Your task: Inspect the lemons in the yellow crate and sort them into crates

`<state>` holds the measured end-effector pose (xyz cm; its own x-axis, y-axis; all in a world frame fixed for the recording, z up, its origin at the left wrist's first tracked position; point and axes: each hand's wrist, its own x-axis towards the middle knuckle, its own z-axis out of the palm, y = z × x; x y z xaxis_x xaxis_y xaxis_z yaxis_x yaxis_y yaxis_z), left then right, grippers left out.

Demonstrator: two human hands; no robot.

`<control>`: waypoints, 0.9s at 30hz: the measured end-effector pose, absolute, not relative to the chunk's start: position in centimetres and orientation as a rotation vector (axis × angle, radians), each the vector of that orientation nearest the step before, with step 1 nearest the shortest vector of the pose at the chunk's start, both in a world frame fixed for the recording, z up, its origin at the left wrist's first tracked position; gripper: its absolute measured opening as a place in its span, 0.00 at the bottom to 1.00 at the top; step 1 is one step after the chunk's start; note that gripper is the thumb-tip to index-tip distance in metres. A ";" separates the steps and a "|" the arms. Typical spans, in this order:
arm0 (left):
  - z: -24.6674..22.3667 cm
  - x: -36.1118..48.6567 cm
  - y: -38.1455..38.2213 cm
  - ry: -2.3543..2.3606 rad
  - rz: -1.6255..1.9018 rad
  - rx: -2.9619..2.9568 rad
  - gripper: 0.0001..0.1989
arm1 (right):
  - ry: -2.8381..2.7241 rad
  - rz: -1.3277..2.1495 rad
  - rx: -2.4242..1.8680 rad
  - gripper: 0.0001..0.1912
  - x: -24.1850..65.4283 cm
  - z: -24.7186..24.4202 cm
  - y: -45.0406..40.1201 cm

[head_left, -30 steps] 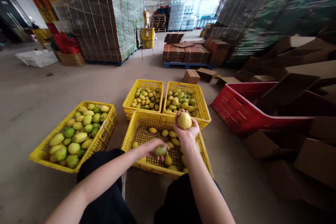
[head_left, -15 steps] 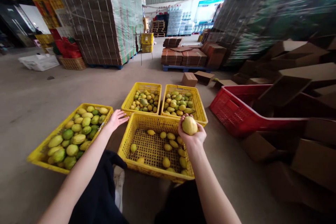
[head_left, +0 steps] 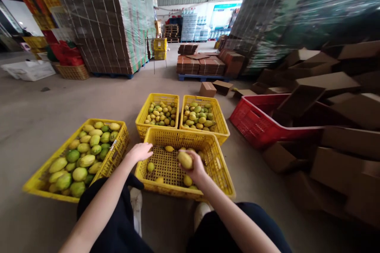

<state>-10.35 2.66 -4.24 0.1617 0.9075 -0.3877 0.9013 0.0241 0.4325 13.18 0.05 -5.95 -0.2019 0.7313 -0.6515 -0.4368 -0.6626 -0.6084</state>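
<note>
In my right hand (head_left: 194,168) is a large yellow oval fruit (head_left: 185,160), its skin smooth and pale, with my fingers wrapped round it. That hand is over the front yellow crate (head_left: 224,168), whose perforated floor carries several smaller-looking yellow fruits (head_left: 169,148), some hidden behind my hand. My left hand (head_left: 141,152) hovers at the crate's left rim, fingers stretched out and holding nothing. Left of it stands another yellow crate (head_left: 31,187), heaped with green and yellow fruit (head_left: 80,174).
Behind the front crate stand two more yellow crates (head_left: 142,124) (head_left: 224,128) of fruit. To the right is a red crate (head_left: 249,126) among open cardboard boxes (head_left: 335,170). Farther back are a blue pallet (head_left: 204,78) with flattened cartons and tall wrapped stacks (head_left: 92,23).
My right hand has moved left and down with the fruit, from the front crate's right side to over its middle. My left hand has moved right and down to the crate's left rim.
</note>
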 end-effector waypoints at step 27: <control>-4.2 -10.2 2.3 1.651 -0.453 2.051 0.24 | -1.355 1.577 -2.058 0.04 21.5 -10.3 5.2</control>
